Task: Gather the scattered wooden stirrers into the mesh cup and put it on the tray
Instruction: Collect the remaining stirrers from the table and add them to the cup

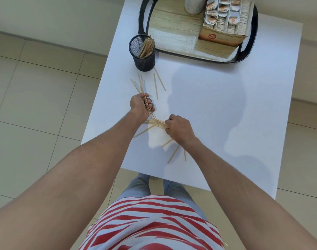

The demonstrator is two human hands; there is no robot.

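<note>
A black mesh cup point(143, 59) stands on the white table, left of the tray, with a bundle of wooden stirrers point(146, 48) leaning inside it. My left hand point(140, 105) grips several stirrers, their ends fanning out toward the cup. My right hand point(179, 129) pinches a loose pile of stirrers point(156, 123) lying on the table just below my left hand. Two stirrers point(158, 82) lie between the cup and my left hand. A few more point(174, 154) lie near my right wrist. The black-rimmed tray point(142, 20) sits at the table's far edge.
On the tray stand a cardboard box of tea bags point(224, 24) and a pale jar point(194, 5). The white table point(226, 114) has its left edge close to the cup and its near edge by my legs. Tiled floor lies around it.
</note>
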